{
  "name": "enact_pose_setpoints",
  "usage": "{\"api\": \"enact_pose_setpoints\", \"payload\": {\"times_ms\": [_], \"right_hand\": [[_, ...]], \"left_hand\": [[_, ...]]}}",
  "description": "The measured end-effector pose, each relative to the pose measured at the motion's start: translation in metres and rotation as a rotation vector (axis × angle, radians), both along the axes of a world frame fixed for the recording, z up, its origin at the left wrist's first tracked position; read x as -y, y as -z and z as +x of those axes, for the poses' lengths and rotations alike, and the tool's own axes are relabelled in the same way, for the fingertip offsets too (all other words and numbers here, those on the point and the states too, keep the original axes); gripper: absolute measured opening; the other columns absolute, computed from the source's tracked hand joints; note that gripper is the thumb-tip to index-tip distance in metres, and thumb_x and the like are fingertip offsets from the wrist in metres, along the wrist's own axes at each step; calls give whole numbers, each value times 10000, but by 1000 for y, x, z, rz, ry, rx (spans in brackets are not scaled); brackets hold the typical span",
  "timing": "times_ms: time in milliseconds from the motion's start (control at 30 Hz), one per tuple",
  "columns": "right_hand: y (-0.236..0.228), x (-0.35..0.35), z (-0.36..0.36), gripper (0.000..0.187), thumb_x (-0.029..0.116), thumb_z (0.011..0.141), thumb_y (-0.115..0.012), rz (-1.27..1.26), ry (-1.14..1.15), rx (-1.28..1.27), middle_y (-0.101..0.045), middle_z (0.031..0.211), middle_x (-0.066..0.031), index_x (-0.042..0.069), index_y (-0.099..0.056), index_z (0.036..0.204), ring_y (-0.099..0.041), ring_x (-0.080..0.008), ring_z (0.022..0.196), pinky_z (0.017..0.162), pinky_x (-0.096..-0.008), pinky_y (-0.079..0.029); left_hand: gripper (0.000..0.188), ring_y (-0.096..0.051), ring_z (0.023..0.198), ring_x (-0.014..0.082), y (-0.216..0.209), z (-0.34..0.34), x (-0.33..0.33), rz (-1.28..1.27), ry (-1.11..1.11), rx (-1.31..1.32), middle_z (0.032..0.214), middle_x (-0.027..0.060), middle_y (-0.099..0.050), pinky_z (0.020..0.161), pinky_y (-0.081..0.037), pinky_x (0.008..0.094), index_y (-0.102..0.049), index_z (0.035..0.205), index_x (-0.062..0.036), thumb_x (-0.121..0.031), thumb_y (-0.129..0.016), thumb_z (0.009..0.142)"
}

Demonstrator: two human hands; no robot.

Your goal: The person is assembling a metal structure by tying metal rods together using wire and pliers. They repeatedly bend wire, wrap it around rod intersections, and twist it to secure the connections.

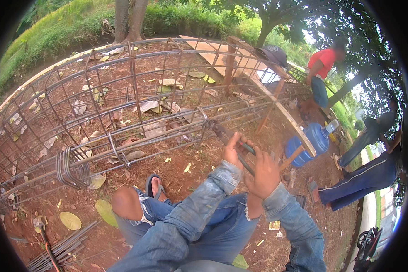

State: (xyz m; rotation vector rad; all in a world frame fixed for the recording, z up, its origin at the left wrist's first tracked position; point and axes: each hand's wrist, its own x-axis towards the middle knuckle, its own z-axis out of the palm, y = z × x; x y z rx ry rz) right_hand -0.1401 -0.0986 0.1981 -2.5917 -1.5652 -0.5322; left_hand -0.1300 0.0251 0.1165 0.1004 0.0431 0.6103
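Note:
Both my hands are on a pair of long-handled pincers (222, 134). My left hand (233, 150) is closed around them near the middle. My right hand (264, 173) is closed at the handle ends, its fingers partly hiding them. The dark jaws meet a steel stirrup (205, 119) on a long, narrow bundle of reinforcing bars (163, 131); what lies between the jaws is too small to make out. Further left, several stirrups (72, 167) hang bunched together around the same bars. One more stirrup (114, 147) stands between that bunch and the pincers.
Behind the bars stands a wide rebar cage (133, 75). A wooden support (281, 113) and a blue water jug (309, 144) are on the right. A hammer (43, 233) and loose steel rods (68, 247) lie lower left. A person in red (322, 68) and other people (367, 174) are at right.

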Motion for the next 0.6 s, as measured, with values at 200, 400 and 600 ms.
{"api": "enact_pose_setpoints", "payload": {"times_ms": [200, 400, 600], "right_hand": [[22, 8, 29, 629, 76, 731, -606, 106, -4, 409, -563, 1104, -103, 45, -463, 1342, -524, -259, 955, 810, -416, -360], [-22, 9, 43, 621, 99, 717, -642, 29, -105, 442, -570, 1051, -88, 58, -496, 1319, -541, -248, 878, 742, -414, -376], [-41, 5, 52, 774, 183, 626, -754, -49, -179, 443, -564, 999, -88, 37, -469, 1330, -543, -245, 846, 718, -390, -384]], "left_hand": [[225, -605, 844, 226, -12, 1, 6, -49, 6, 8, 879, 78, -617, 808, -502, 406, -574, 937, -59, -280, -603, 907], [296, -582, 1008, 316, 47, -95, -34, 1580, -722, -857, 991, 139, -637, 949, -435, 440, -618, 958, -4, -179, -736, 750], [936, -372, 1266, 389, 36, -103, -104, 1732, -710, -1284, 1321, 256, -418, 1094, -277, 478, -330, 1380, 11, -249, -825, 630]]}}
